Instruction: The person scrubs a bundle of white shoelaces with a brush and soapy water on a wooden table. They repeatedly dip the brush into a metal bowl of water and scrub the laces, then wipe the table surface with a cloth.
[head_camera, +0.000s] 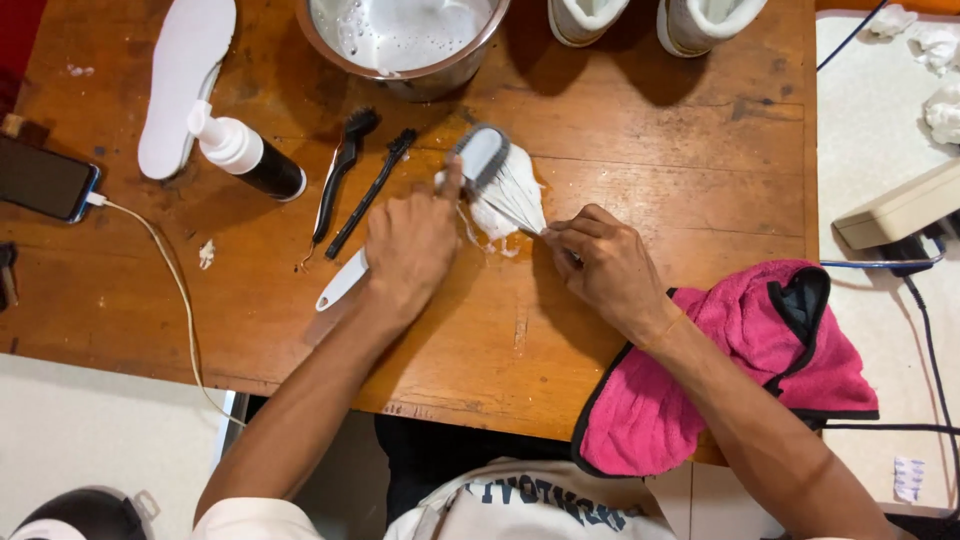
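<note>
This looks like a home shoe-cleaning corner: a worn wooden bench (650, 130) carries a steel bowl of soapy water (400, 40), with brushes (350, 170) just below it, white sneakers (650, 20) beside it and a charging phone (45, 180) far off.

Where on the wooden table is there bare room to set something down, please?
Bare wood lies right of the laces, between the shoes and the pink towel, and along the near edge left of the left hand. It is crowded around the bowl, brushes, bottle and insole.
</note>
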